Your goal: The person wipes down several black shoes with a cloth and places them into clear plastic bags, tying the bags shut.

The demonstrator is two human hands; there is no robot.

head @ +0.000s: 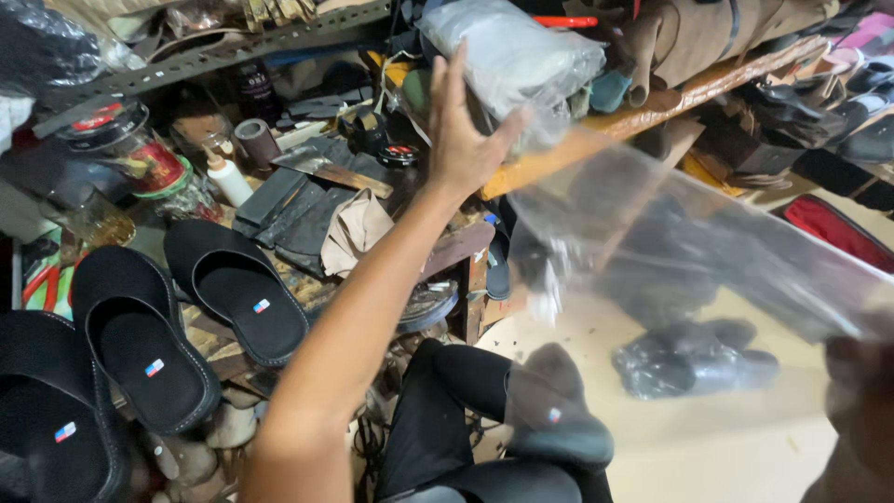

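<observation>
Right hand [861,410] grips clear bag [708,251] edge | left hand [463,130] spread wide beside bundle [512,56]

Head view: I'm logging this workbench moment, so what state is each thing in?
Left hand: raised, fingers spread, touching a clear plastic bag.
Clear plastic bag: stretched open, blurred.
Right hand: at the bag's lower edge, blurred.
Black slip-on sandals: flat on bench, soles down.
Red-lidded glass jar: closed, tilted.
White squeeze bottle: upright, capped.
</observation>
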